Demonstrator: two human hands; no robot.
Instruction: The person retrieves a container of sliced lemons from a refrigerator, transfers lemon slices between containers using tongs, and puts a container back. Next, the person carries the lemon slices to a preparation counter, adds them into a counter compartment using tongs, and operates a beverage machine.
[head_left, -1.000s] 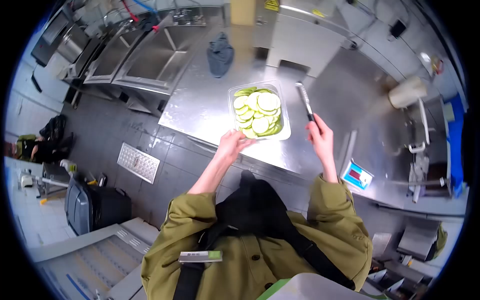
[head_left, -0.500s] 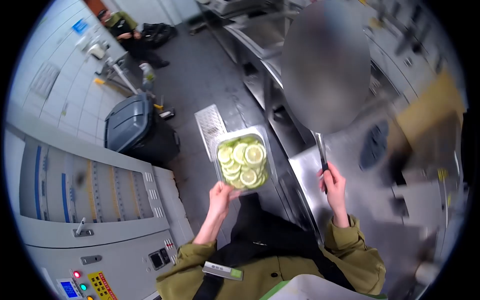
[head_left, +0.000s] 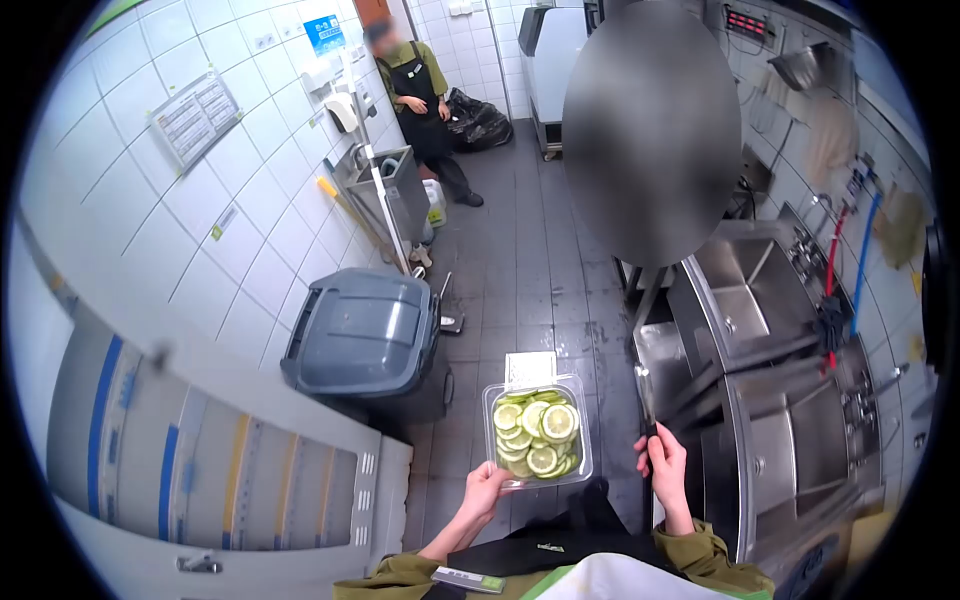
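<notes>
My left hand [head_left: 487,489] grips the near left corner of a clear plastic container [head_left: 586,448], its fingers closed on the rim. Lime or lemon slices [head_left: 540,428] with green rinds and pale flesh fill the container, which hangs over the floor in front of me. At the right, my right hand [head_left: 666,463] is closed around the black handle of a metal utensil [head_left: 645,394]. The utensil points away from me; its far end is hard to make out near a grey blurred oval, so its exact kind is unclear.
A lidded grey bin [head_left: 362,330] stands at left, beyond a cabinet [head_left: 300,500]. Steel sinks [head_left: 770,290] line the right side. A person [head_left: 415,90] in a dark apron stands by the far left wall, beside a black bag [head_left: 478,122]. The tiled floor looks wet.
My view has turned and lifted, bringing the sinks and far wall into sight. Container and utensil now appear lower in view, still in my hands. The bin appears nearer the middle.
</notes>
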